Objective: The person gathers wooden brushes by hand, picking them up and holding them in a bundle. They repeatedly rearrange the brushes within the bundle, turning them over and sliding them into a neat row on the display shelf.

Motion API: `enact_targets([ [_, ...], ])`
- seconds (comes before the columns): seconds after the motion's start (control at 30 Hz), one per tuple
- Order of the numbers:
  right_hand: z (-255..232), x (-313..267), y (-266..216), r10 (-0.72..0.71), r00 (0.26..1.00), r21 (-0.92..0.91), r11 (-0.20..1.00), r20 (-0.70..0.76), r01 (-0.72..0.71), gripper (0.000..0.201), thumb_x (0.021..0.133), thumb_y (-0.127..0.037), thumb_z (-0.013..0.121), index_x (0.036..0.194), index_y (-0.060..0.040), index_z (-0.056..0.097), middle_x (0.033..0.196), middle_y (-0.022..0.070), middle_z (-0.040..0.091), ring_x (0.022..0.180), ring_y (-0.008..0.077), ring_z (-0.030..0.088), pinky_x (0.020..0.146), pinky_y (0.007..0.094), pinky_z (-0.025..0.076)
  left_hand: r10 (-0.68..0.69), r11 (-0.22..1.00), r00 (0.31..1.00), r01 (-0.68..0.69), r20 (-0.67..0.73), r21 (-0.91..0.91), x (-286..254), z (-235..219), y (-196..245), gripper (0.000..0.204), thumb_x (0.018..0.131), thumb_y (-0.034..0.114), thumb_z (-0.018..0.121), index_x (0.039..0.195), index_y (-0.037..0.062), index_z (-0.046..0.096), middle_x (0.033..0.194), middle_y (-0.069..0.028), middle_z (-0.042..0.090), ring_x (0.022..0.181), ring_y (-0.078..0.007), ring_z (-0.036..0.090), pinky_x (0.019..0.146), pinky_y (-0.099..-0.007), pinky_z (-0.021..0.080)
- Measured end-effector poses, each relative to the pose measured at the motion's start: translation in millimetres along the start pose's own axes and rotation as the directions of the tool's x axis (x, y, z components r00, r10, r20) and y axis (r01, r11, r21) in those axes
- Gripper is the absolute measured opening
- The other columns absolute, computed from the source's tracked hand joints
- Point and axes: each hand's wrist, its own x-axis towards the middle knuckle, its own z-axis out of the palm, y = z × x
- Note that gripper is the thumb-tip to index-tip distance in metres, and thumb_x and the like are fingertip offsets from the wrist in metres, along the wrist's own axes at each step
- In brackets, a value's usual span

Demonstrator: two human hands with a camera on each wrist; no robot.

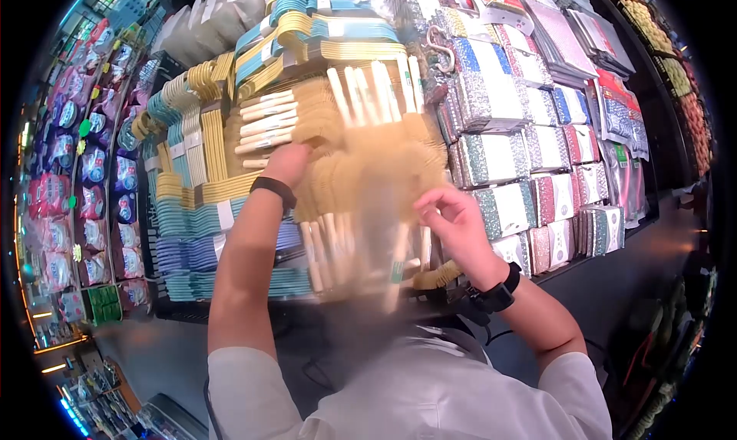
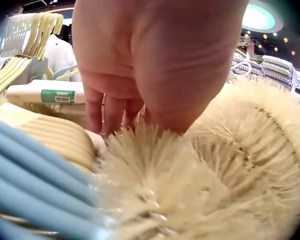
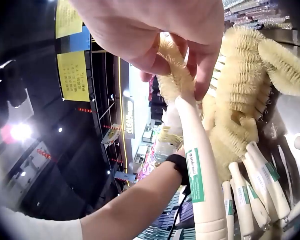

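Bristle brushes with white handles lie in stacks; their tan bristle heads (image 1: 315, 187) fill the middle in the head view. My left hand (image 1: 288, 165) rests on the stack beside a row of handles (image 1: 269, 121). In the left wrist view, the fingers of that hand (image 2: 155, 60) point down among pale bristles (image 2: 155, 180), which hide their tips. My right hand (image 1: 459, 229) is at the right of the stack. The right wrist view shows this hand (image 3: 165, 35) pinching one brush by its bristles, with its white, green-labelled handle (image 3: 200, 165) hanging down.
Blue and yellow hangers (image 1: 192, 210) lie in stacks on the left. Packs of patterned cloths (image 1: 503, 156) are piled on the right. Colourful packets (image 1: 92, 164) hang on a rack at the far left. More brush handles (image 3: 240, 200) fan out beside the held brush.
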Motion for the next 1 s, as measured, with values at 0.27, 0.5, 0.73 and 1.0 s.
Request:
enact_targets([
  [0.27,16.9,24.1,18.4,-0.011,0.993,-0.082,0.996,0.121,0.021,0.014,0.084,0.007,0.055,0.095,0.0013,0.062,0.096,0.0031,0.056,0.092,0.011,0.057,0.081,0.0253,0.045,0.047,0.997,0.998,-0.049,0.035,0.055,1.5,7.1,0.9,0.019,0.083,0.004,0.053,0.102,0.0054,0.054,0.091,-0.0204,0.064,0.09,-0.038,0.062,0.078,-0.0456,0.049],
  [0.5,60.9,72.3,35.3,-0.001,0.971,-0.22,0.974,0.238,0.055,0.03,0.078,0.007,0.051,0.098,-0.0079,0.067,0.075,0.0027,0.058,0.068,0.0101,0.054,0.062,0.0254,0.045,0.078,0.997,0.996,-0.077,-0.03,0.03,-10.6,-13.3,2.8,0.013,0.08,0.007,0.057,0.092,0.0027,0.059,0.084,-0.0212,0.064,0.085,-0.0385,0.062,0.074,-0.0451,0.049],
  [0.73,88.1,92.0,61.8,0.108,0.937,-0.151,0.987,0.331,-0.06,0.03,0.081,0.005,0.049,0.101,-0.0074,0.066,0.061,-0.0017,0.051,0.055,0.0065,0.047,0.051,0.0246,0.039,0.122,0.955,0.992,-0.125,-0.027,-0.27,-5.2,8.5,-38.6,0.019,0.076,0.013,0.064,0.092,0.003,0.068,0.087,-0.0202,0.065,0.085,-0.0379,0.061,0.077,-0.0432,0.048],
  [1.0,84.5,86.8,58.1,0.117,0.954,-0.153,0.985,0.275,-0.077,0.028,0.081,0.005,0.05,0.1,-0.0077,0.066,0.068,0.0012,0.054,0.062,0.008,0.051,0.055,0.0248,0.041,0.111,0.993,0.994,-0.112,0.017,0.024,-6.2,4.0,-14.6,0.01,0.076,0.007,0.06,0.085,0.0021,0.062,0.081,-0.0184,0.065,0.077,-0.0341,0.064,0.068,-0.041,0.051],
])
